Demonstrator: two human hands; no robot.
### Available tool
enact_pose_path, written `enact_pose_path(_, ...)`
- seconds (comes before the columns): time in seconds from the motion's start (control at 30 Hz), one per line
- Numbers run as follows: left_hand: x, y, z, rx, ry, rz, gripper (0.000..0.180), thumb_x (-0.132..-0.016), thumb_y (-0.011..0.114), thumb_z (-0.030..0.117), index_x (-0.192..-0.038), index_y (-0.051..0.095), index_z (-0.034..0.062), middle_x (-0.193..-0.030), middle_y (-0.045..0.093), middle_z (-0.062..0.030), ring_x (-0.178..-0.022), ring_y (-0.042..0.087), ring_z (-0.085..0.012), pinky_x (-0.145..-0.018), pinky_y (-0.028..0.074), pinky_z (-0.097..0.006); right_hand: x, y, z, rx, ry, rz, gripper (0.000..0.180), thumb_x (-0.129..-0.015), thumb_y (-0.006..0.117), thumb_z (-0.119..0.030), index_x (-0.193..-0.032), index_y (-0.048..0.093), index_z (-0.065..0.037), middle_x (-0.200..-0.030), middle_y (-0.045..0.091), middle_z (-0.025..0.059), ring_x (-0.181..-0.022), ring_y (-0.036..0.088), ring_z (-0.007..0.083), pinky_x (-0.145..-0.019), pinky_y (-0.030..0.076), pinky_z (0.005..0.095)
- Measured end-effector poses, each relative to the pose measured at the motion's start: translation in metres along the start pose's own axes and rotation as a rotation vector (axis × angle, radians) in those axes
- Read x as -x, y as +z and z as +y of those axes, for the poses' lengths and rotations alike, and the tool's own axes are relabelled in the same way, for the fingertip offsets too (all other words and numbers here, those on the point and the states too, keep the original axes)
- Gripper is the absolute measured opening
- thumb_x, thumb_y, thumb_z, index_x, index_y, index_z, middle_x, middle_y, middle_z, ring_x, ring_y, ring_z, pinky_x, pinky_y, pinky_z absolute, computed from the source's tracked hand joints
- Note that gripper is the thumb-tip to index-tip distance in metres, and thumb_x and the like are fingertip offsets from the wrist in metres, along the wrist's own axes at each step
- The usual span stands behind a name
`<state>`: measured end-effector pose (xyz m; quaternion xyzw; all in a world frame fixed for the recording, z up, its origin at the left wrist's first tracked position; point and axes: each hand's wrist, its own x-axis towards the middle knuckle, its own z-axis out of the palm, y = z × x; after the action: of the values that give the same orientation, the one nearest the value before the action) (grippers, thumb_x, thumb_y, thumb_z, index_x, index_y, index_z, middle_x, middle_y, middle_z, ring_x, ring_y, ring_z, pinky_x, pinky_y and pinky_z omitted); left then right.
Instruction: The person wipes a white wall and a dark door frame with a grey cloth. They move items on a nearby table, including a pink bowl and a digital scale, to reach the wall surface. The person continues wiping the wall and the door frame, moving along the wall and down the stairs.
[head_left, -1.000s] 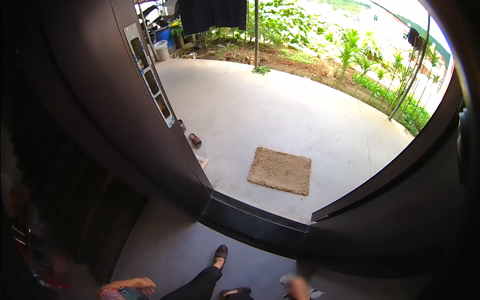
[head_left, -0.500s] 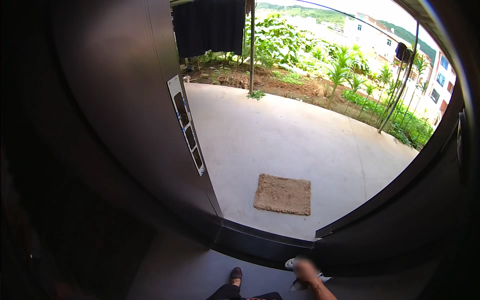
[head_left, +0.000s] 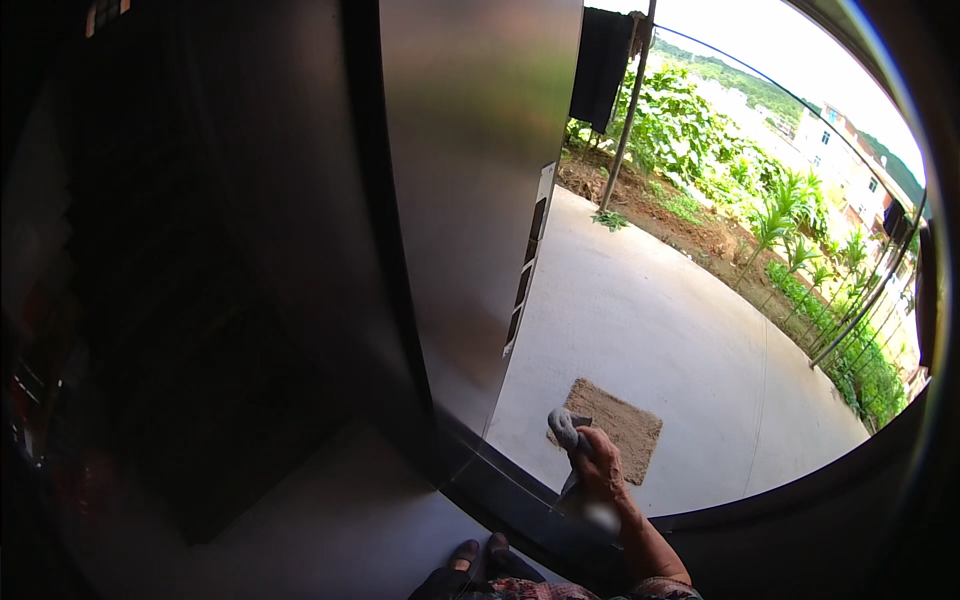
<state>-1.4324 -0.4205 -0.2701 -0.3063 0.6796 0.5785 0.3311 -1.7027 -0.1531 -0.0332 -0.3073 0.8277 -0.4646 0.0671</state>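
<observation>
My right hand is closed around a bunched grey cloth in the open doorway. One rounded fold sticks out past the fingers, and a paler flap hangs below the hand. Seen from here, hand and cloth cover part of a brown shaggy doormat lying on the concrete outside. Left of the hand stands a dark metal door, swung open, with a silvery lock plate along its edge. The cloth appears apart from the door. My left hand is out of the picture.
A dark raised threshold crosses in front of my shoes. Outside, a pole stands beside hanging dark fabric, with garden plants behind the pale concrete. The room on the left is very dark.
My right hand has risen with the cloth from low by the threshold into the doorway. The view has turned left, so the door and mat sit further right, and my feet are closer together.
</observation>
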Motion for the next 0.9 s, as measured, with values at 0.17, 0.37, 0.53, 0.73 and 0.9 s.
enact_pose_path(0.17, 0.034, 0.028, -0.033, 0.123, -0.080, 0.067, 0.046, -0.081, 0.066, 0.042, -0.117, 0.064, 0.0135, -0.105, 0.065, -0.0077, -0.093, 0.060, -0.0214, -0.074, 0.050, -0.040, -0.100, 0.021, -0.132, -0.299, -0.523, 0.191, 0.041, -0.079, 0.059, 0.005, -0.117, 0.052, -0.004, -0.101, 0.055, 0.0162, -0.092, 0.058, 0.0314, -0.079, 0.047, 0.0352)
enact_pose_path(0.37, 0.070, 0.049, -0.058, 0.231, -0.138, 0.150, 0.046, -0.081, 0.066, 0.042, -0.117, 0.063, 0.0132, -0.106, 0.064, -0.0076, -0.093, 0.060, -0.0212, -0.074, 0.050, -0.039, -0.124, 0.073, -0.198, -0.390, -0.836, 0.409, 0.048, -0.074, 0.051, 0.012, -0.120, 0.047, 0.000, -0.108, 0.050, 0.0178, -0.100, 0.052, 0.0322, -0.089, 0.041, 0.0365)
enact_pose_path(0.53, 0.105, 0.065, -0.095, 0.388, -0.187, 0.260, 0.047, -0.081, 0.066, 0.042, -0.117, 0.063, 0.0131, -0.106, 0.064, -0.0074, -0.093, 0.060, -0.0210, -0.074, 0.050, -0.039, -0.122, 0.073, -0.207, -0.386, -0.834, 0.424, 0.048, -0.074, 0.049, 0.009, -0.121, 0.047, -0.001, -0.108, 0.050, 0.0171, -0.101, 0.052, 0.0313, -0.090, 0.041, 0.0358)
enact_pose_path(0.73, 0.139, 0.073, -0.136, 0.528, -0.232, 0.341, 0.047, -0.081, 0.066, 0.042, -0.118, 0.062, 0.0129, -0.106, 0.064, -0.0073, -0.093, 0.060, -0.0208, -0.074, 0.050, -0.039, -0.123, 0.066, -0.224, -0.307, -0.887, 0.493, 0.051, -0.070, 0.047, 0.012, -0.120, 0.048, 0.000, -0.110, 0.051, 0.0171, -0.101, 0.053, 0.0305, -0.091, 0.041, 0.0344)
enact_pose_path(0.9, 0.167, 0.075, -0.170, 0.615, -0.256, 0.373, 0.047, -0.082, 0.066, 0.042, -0.118, 0.062, 0.0127, -0.106, 0.064, -0.0071, -0.093, 0.060, -0.0206, -0.074, 0.049, -0.039, -0.124, 0.070, -0.256, -0.290, -0.894, 0.628, 0.046, -0.076, 0.047, 0.007, -0.121, 0.047, 0.000, -0.113, 0.051, 0.0162, -0.105, 0.052, 0.0298, -0.094, 0.039, 0.0349)
